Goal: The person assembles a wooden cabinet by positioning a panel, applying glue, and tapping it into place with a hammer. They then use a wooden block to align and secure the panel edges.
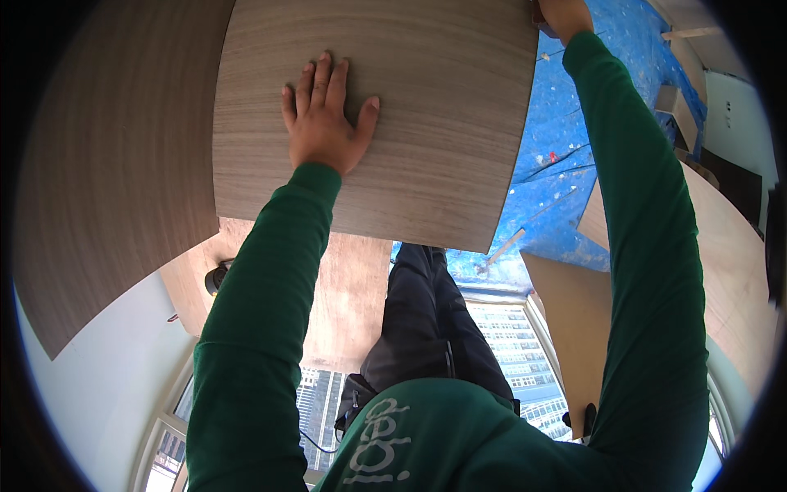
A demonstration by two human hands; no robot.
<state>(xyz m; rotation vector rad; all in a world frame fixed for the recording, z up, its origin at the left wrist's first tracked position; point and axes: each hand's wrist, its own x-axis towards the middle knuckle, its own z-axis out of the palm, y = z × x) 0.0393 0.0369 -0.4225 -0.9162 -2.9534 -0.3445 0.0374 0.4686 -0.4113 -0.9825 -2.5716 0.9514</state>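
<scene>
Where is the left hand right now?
In the head view, the left hand lies flat, fingers spread, on the wood-grain panel, left of its centre, opposite the right hand at the panel's top-right corner.

1. The panel [410, 123] under my left hand [324, 123] is matt, smooth wood-grain laminate in grey-brown.
2. My sleeves [262, 328] are soft green knit cloth.
3. The blue sheet [566, 164] looks like crinkled, slightly glossy plastic tarpaulin.
4. The boards [730, 271] nearby are bare, pale wood.
</scene>
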